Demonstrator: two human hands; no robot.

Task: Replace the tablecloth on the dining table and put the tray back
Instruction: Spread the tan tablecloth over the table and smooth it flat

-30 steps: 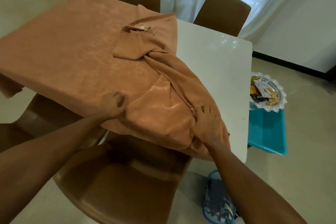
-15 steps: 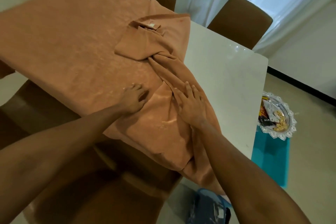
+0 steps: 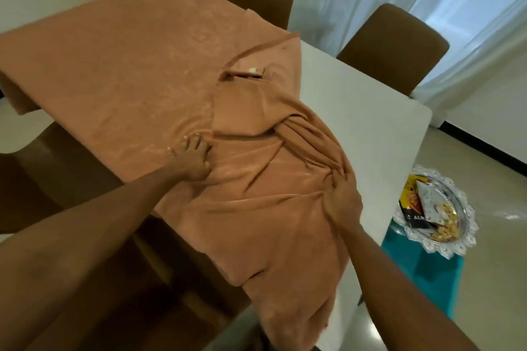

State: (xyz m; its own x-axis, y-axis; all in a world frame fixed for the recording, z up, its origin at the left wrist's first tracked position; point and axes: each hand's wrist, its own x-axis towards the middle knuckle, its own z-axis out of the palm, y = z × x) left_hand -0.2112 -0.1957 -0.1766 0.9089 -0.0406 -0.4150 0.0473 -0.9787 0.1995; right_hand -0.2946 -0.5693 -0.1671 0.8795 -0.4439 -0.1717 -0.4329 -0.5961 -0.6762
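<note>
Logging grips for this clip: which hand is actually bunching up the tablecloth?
The right hand, curled round a gathered fold of the tablecloth beside the bare tabletop; the left hand only presses flat on it.

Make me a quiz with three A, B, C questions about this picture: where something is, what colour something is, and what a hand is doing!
1. Where is the tray?
A) on the floor
B) on the teal stand beside the table
C) on a chair

2. What colour is the tablecloth?
A) orange-brown
B) green
C) white

3. What is the right hand doing?
A) holding the tray
B) lying flat on the bare table
C) gripping bunched tablecloth

Answers:
1 B, the tray sits on the teal stand, off the table.
2 A, the tablecloth is orange-brown all over.
3 C, its fingers curl round a bunch of tablecloth.
</note>
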